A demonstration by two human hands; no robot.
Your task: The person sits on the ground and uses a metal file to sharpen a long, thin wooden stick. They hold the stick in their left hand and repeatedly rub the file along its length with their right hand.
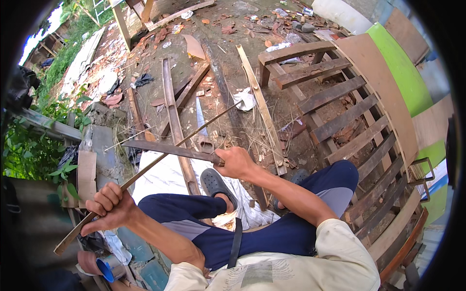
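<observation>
My left hand (112, 207) is closed round a long, thin bamboo strip (145, 169), near its lower left end. The strip slants up and away to the right, its far end reaching a crumpled white scrap. In my right hand (236, 163) is the handle of a machete (165, 148). Its dark, straight blade points left and crosses the strip just ahead of my left hand. Whether the blade's edge touches the strip I cannot tell. Beneath both hands lie a white sheet (155, 182) and a split bamboo length (174, 116).
A handsaw (200, 119) lies ahead on the dirt. On the right stands a slatted wooden frame (335, 92), with boards behind it. Another bamboo piece (262, 109) lies beside the frame. A low block wall (99, 140) and plants border the left. Wood scraps and litter cover the ground.
</observation>
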